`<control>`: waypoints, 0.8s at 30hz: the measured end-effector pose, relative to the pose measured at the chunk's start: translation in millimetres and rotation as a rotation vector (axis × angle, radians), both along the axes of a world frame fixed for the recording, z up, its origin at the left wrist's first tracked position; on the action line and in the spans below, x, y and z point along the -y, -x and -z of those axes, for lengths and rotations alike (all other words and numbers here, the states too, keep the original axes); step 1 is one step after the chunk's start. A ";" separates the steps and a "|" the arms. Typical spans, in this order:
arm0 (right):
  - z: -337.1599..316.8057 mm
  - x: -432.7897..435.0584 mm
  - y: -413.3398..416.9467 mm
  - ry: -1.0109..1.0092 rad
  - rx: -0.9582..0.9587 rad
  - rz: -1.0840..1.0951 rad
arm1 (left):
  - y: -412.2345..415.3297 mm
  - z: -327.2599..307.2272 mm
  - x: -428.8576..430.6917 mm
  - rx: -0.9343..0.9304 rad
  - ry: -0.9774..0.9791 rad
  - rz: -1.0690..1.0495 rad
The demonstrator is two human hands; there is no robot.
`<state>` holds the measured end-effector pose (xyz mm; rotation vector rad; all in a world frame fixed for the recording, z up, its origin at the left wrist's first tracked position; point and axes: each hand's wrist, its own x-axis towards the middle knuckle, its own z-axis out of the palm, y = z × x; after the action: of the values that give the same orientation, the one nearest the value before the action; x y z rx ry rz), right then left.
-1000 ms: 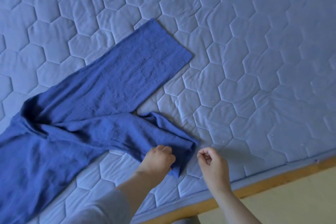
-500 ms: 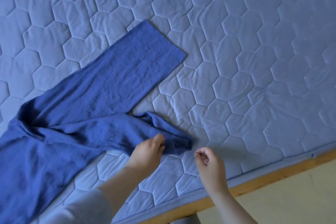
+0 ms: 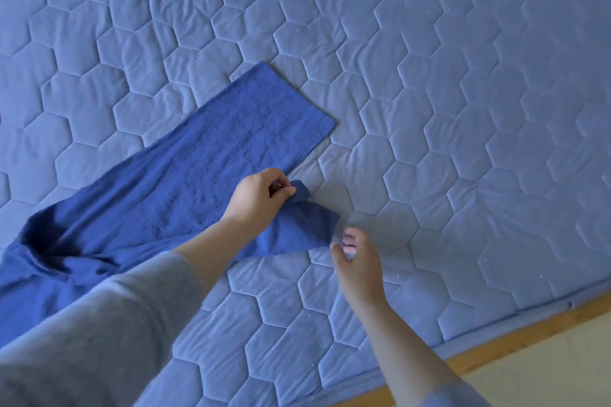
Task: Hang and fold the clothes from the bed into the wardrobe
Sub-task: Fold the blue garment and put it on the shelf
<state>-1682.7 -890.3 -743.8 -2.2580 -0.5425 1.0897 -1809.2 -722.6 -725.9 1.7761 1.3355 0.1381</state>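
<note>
Dark blue trousers (image 3: 198, 175) lie spread on the quilted light-blue mattress (image 3: 463, 109). The far leg lies flat, pointing up and right. My left hand (image 3: 261, 198) pinches the hem end of the near leg (image 3: 307, 228) and holds it raised over the far leg's lower edge. Just off that hem's right corner hovers my right hand (image 3: 358, 264), with thumb and fingers loosely curled and a gap between them; it holds nothing. The waist end runs out of view at the lower left, partly behind my grey sleeve.
A wooden bed frame edge (image 3: 496, 345) runs along the mattress at the lower right, with pale floor (image 3: 545, 373) beyond it. No wardrobe or hanger is in view.
My left hand has lifted the near leg's hem and carried it up toward the far leg. My right hand has followed it up and right, staying beside the hem corner.
</note>
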 end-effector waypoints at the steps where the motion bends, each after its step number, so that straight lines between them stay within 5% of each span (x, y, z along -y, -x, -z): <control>1: 2.6 -8.5 -2.1 0.008 -0.035 0.013 | -2.2 1.3 -5.1 -0.007 0.031 -0.006; 10: 24.0 -57.3 -23.8 0.019 -0.568 0.296 | -10.7 6.9 -30.1 -0.211 0.089 0.125; 24: -15.9 -147.3 -56.1 -0.369 -0.286 0.167 | -41.5 -24.5 -126.7 -0.063 -0.191 -0.067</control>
<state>-1626.7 -743.0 -727.9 -1.7610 -0.3911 1.1013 -1767.7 -595.9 -701.4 1.9085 1.4687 0.2557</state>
